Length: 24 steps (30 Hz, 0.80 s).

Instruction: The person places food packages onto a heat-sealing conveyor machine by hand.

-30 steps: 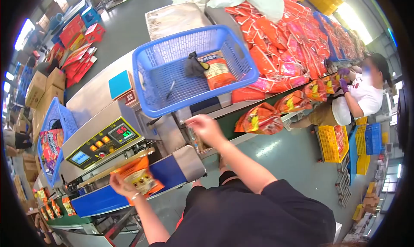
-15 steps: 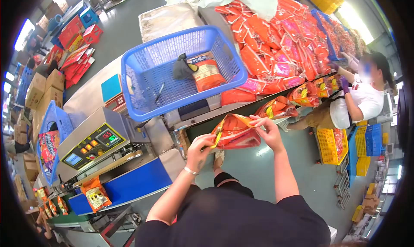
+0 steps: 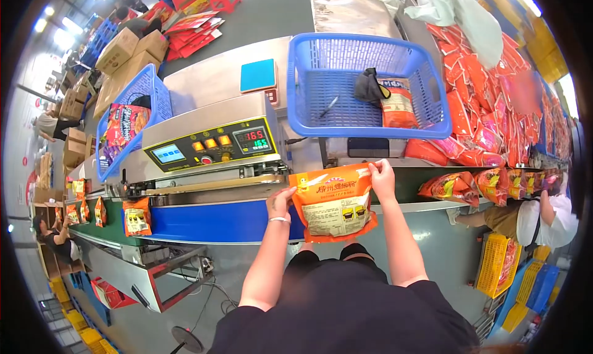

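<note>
An orange food bag [image 3: 335,202] hangs upright between my hands, its printed side with a pale text panel facing me. My left hand [image 3: 280,204] pinches its upper left corner. The upper right corner is gripped by my right hand [image 3: 382,178]. The bag's top edge is stretched straight and looks flat. Just ahead and to the left stands a sealing machine [image 3: 213,145] with a lit panel reading 165. A blue conveyor belt [image 3: 210,220] runs along its front, and another orange bag [image 3: 137,217] stands at the belt's left part.
Behind the bag sits a blue basket [image 3: 370,131] containing a packet and a dark glove. A small scale [image 3: 258,76] is beside it. Red packets [image 3: 463,101] pile up at right, with filled bags [image 3: 454,188] lined below. A co-worker [image 3: 550,218] is at far right.
My view has swung left toward the sealing machine. The bag, earlier held open at the mouth and tilted, now hangs upright with its top pulled flat, in both hands.
</note>
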Motion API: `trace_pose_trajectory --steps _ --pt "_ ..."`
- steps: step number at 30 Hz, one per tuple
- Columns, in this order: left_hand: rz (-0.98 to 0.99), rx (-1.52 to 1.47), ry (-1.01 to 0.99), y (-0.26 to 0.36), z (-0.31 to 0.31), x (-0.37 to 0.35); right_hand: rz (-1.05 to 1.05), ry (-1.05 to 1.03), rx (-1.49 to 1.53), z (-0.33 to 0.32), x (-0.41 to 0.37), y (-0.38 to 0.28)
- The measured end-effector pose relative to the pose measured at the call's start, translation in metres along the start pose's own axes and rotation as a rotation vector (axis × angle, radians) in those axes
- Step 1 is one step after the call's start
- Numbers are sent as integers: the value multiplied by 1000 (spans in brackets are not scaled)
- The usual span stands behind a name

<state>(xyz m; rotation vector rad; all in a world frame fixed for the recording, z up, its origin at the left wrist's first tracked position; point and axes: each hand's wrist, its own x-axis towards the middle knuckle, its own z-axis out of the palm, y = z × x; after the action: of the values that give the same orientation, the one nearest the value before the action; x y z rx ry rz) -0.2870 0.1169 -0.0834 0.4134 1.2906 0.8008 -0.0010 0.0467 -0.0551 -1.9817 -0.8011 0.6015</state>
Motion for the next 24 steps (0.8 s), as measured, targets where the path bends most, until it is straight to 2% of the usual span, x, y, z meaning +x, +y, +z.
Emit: trace_pose_trajectory --steps 1,3,6,8,10,11,12,13,14,15,16,18,19,20,21,22,23,24 --pt "1 -4 -3 -2 -6 12 -4 1 -3 7 1 -2" --pt "-2 87 20 -2 -17 26 0 23 -270 19 3 -8" --pt "-26 6 109 12 -43 31 45 -135 -261 49 9 2" --pt "14 -3 126 32 -68 24 7 -155 -241 72 -2 -21" --pt "69 24 145 36 -113 39 -78 -171 -132 105 -12 -24" --pt "48 -4 124 36 -140 58 -69 -216 -96 117 -16 -35" --pt "107 52 84 41 -166 68 17 -294 -16 140 -18 -25" --pt "122 76 106 53 -178 65 -3 -293 -104 138 -27 -47" --pt "148 121 119 66 -188 58 -5 -347 -9 140 -32 -56" --pt "248 229 187 68 -217 64 175 -448 265 134 -34 -65" --pt "330 259 281 81 -210 40 339 -548 551 122 -32 -72" --pt "799 162 602 79 -182 10 139 -454 654 68 -22 -74" --pt "928 140 480 77 -128 -22 -133 -262 577 31 -17 -64" --pt "1053 111 363 66 -61 -49 -251 -82 315 -26 -14 -67" --pt "1060 253 197 40 -23 -50 -367 112 47 -83 -12 -68" --pt "846 513 62 37 49 -95 -416 277 -107 -131 -6 -38" --pt "875 681 -133 3 80 -89 -240 357 8 -180 -12 -31" --pt "639 589 -409 -11 131 -115 -306 366 -389 -229 -7 9"
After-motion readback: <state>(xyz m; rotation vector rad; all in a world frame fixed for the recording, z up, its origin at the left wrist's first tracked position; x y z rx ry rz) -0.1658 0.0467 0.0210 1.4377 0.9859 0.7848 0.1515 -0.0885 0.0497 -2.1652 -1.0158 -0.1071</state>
